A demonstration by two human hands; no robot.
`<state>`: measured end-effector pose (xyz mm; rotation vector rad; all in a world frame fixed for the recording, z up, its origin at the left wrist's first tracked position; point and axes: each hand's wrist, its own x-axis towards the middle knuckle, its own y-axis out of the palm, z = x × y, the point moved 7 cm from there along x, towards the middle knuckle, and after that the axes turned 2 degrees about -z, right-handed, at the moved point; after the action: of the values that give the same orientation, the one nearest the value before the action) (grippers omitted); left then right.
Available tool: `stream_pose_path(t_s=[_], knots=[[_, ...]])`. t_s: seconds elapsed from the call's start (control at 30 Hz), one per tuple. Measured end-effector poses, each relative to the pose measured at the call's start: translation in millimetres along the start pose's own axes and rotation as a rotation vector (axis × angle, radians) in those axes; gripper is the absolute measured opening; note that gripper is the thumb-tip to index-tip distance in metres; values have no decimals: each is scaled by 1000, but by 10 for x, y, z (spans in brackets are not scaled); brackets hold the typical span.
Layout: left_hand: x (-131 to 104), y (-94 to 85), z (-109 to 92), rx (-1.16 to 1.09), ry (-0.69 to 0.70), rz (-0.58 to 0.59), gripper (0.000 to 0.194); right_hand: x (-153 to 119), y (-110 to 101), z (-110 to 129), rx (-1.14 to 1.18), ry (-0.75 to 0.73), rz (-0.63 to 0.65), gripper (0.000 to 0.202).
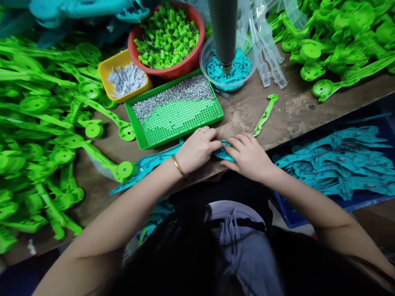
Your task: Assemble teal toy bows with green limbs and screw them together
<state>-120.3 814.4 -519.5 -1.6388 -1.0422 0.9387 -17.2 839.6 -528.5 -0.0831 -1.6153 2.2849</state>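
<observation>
Both hands are on a long teal plastic piece (157,160) lying along the front of the wooden bench. My left hand (197,151), with a gold bangle at the wrist, has its fingers closed on the piece and hides part of it. Just to the right, my right hand (247,156) grips the same piece with bent fingers and covers its end. Whether a small part lies between the fingertips I cannot tell. Beyond my right fingertips lies a slim bright green plastic part (266,115). A green perforated tray (179,123) of small metal screws stands just behind my left hand.
A grey power screwdriver (224,33) hangs over a clear bowl (203,61) of small teal parts. Behind the tray stand a red bowl (166,73) and a yellow container (103,78). Green pieces (33,102) heap up left. A blue bin (290,216) of teal pieces sits right.
</observation>
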Motion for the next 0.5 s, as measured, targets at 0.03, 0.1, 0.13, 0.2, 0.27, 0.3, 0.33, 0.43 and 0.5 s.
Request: stream_pose_path(t_s=[0.03,0.1,0.13,0.2,0.27,0.3,0.33,0.43,0.5], knots=[[-10,-32,-31,42,4,-13,32,20,11,12,12,5,14,42],[-32,-90,-126,119,2,-37,26,26,9,34,44,17,38,42],[-45,-109,-183,146,0,-44,23,18,-7,38,70,18,47,42],[-71,-121,-284,176,-7,-42,23,0,-82,-10,149,14,39,42],[-97,-111,-341,187,-21,-45,26,18,-207,-215,225,56,-15,39],[-111,-102,-349,189,-33,-51,28,50,-279,-394,242,110,-57,37],[-125,-92,-348,186,-45,-60,30,96,-350,-622,234,194,-106,34],[-162,-58,-327,153,-60,-92,38,279,-471,-1414,87,546,-172,32],[-181,-34,-312,121,-69,-105,43,429,-454,-1799,2,696,-122,39]])
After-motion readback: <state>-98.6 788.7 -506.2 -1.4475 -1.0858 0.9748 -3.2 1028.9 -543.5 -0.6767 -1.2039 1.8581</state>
